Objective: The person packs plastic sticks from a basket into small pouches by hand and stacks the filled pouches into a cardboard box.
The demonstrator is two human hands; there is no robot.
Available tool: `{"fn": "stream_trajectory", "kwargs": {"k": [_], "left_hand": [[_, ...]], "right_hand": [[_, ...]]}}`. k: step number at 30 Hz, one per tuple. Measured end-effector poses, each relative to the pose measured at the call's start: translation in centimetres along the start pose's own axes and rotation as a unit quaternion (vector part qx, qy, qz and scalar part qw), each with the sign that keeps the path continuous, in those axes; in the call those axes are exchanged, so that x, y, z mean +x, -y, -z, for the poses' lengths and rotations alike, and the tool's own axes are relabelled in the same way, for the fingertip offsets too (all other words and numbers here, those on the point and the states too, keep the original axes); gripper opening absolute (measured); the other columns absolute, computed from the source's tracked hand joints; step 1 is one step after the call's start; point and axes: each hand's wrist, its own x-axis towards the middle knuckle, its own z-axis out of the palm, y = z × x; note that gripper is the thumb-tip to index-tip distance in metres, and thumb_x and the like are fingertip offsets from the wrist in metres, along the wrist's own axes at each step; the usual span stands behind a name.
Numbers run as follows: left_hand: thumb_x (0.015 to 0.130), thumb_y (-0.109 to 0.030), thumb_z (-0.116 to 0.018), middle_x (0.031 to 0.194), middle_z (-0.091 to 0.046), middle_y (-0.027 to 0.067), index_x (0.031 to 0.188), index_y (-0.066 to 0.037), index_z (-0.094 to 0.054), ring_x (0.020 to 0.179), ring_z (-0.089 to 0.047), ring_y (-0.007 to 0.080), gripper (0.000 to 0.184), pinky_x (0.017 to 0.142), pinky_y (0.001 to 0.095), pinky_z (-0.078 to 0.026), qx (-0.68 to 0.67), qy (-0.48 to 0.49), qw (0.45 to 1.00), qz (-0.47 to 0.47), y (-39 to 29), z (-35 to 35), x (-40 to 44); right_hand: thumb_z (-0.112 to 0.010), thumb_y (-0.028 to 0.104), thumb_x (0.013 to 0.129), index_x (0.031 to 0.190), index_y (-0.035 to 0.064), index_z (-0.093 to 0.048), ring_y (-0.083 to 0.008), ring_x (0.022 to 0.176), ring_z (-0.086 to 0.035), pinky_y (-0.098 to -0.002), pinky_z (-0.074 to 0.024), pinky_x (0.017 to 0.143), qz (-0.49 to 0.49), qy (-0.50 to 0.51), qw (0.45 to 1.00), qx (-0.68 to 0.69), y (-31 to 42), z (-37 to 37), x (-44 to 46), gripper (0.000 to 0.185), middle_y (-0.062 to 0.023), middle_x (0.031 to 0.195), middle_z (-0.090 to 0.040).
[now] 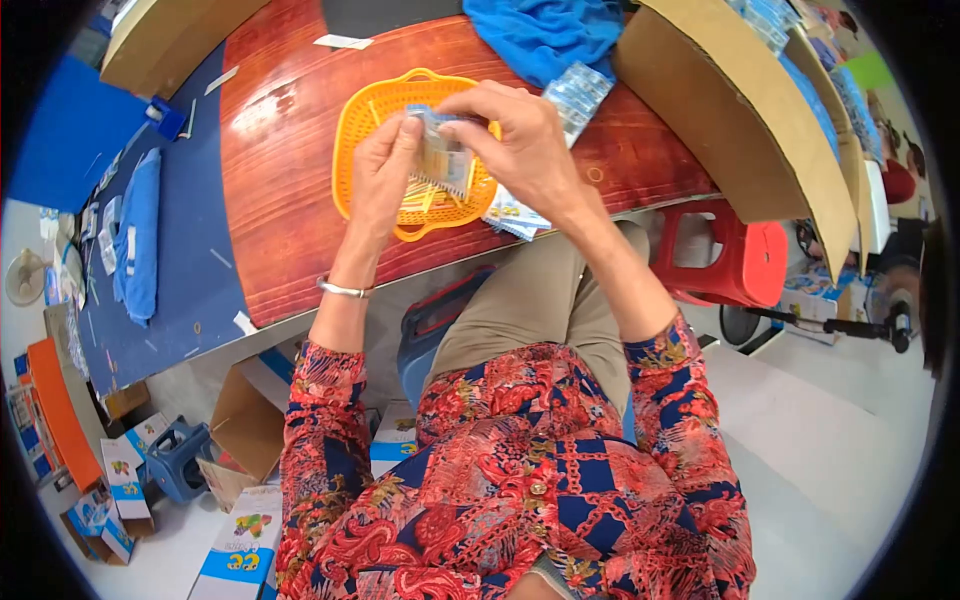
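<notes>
Above a yellow plastic basket [341,150], my two hands hold a small clear packet [446,166] with blue and white print. My left hand [385,165] pinches the packet's left edge between thumb and fingers. At its upper right, the fingers of my right hand [520,145] are closed on the packet, slightly blurred. Thin yellow strips [425,198] lie in the basket below; I cannot tell if they are rubber bands or sticks. Several printed packets [517,217] lie at the basket's lower right. A stack of clear packets [580,98] is behind my right hand.
A blue cloth [545,38] lies at the table's far side. An open cardboard box [735,110] stands to the right, above a red stool [722,255]. A folded blue towel [138,240] rests on the dark left section. Printed cartons [238,545] are on the floor.
</notes>
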Motion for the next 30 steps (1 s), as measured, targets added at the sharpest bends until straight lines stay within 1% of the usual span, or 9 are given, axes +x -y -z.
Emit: {"fn": "stream_trajectory", "kwargs": {"k": [3,5,11,14,17,20,25,28,30], "left_hand": [[0.105,-0.027,-0.052,0.089,-0.062,-0.0049,0.104,-0.003,-0.068,0.082,-0.051,0.0025,0.029,0.071,0.0215,-0.044,-0.039,0.003,0.999,0.005,0.1,-0.2,0.0],[0.104,-0.027,-0.053,0.09,-0.063,-0.0045,0.109,-0.002,-0.069,0.081,-0.051,0.0022,0.03,0.07,0.0224,-0.044,-0.073,0.01,0.997,0.008,0.1,-0.7,-0.1],[0.102,-0.025,-0.058,0.094,-0.069,0.0016,0.109,0.001,-0.07,0.085,-0.059,0.0083,0.029,0.077,0.0258,-0.048,0.071,0.007,0.997,-0.04,-0.6,-2.3,0.0],[0.099,-0.022,-0.062,0.095,-0.07,0.0066,0.105,0.003,-0.07,0.088,-0.063,0.0144,0.027,0.08,0.0273,-0.049,0.123,0.004,0.992,-0.031,-0.7,-2.3,0.2],[0.092,-0.022,-0.068,0.099,-0.07,0.0114,0.111,0.002,-0.068,0.094,-0.063,0.0233,0.03,0.085,0.0335,-0.049,0.224,0.024,0.968,-0.109,-1.0,-3.8,1.2],[0.086,-0.025,-0.074,0.106,-0.066,0.0141,0.121,0.001,-0.063,0.101,-0.059,0.0318,0.044,0.089,0.0408,-0.046,0.407,0.078,0.88,-0.233,-0.7,-6.1,4.0],[0.071,-0.039,-0.084,0.115,-0.062,0.0214,0.133,0.004,-0.047,0.113,-0.056,0.0397,0.083,0.094,0.0475,-0.044,0.585,0.248,0.763,-0.119,-0.3,-10.2,8.9],[0.063,-0.038,-0.086,0.11,-0.064,0.0221,0.121,0.003,-0.053,0.105,-0.06,0.0409,0.078,0.089,0.0483,-0.048,0.627,0.321,0.709,-0.027,1.3,-11.5,11.5],[0.063,-0.03,-0.084,0.111,-0.065,0.0246,0.115,0.003,-0.056,0.107,-0.063,0.0403,0.068,0.088,0.0499,-0.05,0.591,0.348,0.727,0.009,2.5,-11.3,12.7]], "right_hand": [[-0.072,0.01,0.082,0.093,0.0024,-0.07,-0.0234,0.075,-0.065,-0.0339,-0.0472,0.068,-0.012,-0.024,0.994,-0.102,0.2,0.2,-0.1,0.013,-0.0094,0.085,-0.068],[-0.071,0.01,0.083,0.092,0.0025,-0.07,-0.023,0.074,-0.065,-0.0339,-0.0472,0.068,-0.018,-0.036,0.998,-0.04,0.0,-0.3,-0.4,0.012,-0.0094,0.083,-0.068],[-0.068,0.004,0.086,0.091,-0.0011,-0.07,-0.0135,0.071,-0.063,-0.0286,-0.049,0.066,-0.064,-0.116,0.991,0.005,-1.7,1.9,-1.2,0.007,-0.0064,0.081,-0.067],[-0.067,0.005,0.083,0.087,0.0002,-0.07,-0.0266,0.073,-0.068,-0.0349,-0.052,0.067,-0.127,-0.171,0.977,-0.011,-4.4,5.1,-1.9,0.006,-0.0139,0.083,-0.068],[-0.067,0.004,0.083,0.087,-0.0009,-0.07,-0.0256,0.073,-0.068,-0.0336,-0.0519,0.067,-0.134,-0.166,0.972,-0.095,-6.2,7.2,-3.0,0.006,-0.0139,0.081,-0.068],[-0.067,0.004,0.083,0.085,-0.0015,-0.069,-0.0257,0.073,-0.069,-0.0337,-0.0516,0.066,-0.135,-0.184,0.973,-0.033,-9.5,6.1,-4.8,0.006,-0.0146,0.081,-0.069],[-0.069,0.012,0.08,0.083,0.0035,-0.071,-0.0288,0.081,-0.064,-0.0401,-0.0477,0.074,-0.139,-0.143,0.973,-0.114,-10.5,5.2,-5.9,0.009,-0.0107,0.083,-0.069],[-0.07,0.013,0.079,0.085,0.0051,-0.071,-0.028,0.084,-0.063,-0.0405,-0.047,0.078,-0.155,-0.141,0.968,-0.136,-10.8,4.9,-6.3,0.01,-0.0095,0.085,-0.068],[-0.072,0.01,0.078,0.088,0.0051,-0.072,-0.0276,0.084,-0.063,-0.0382,-0.0483,0.078,-0.151,-0.151,0.968,-0.135,-11.1,5.4,-6.4,0.011,-0.0104,0.088,-0.069]]}}
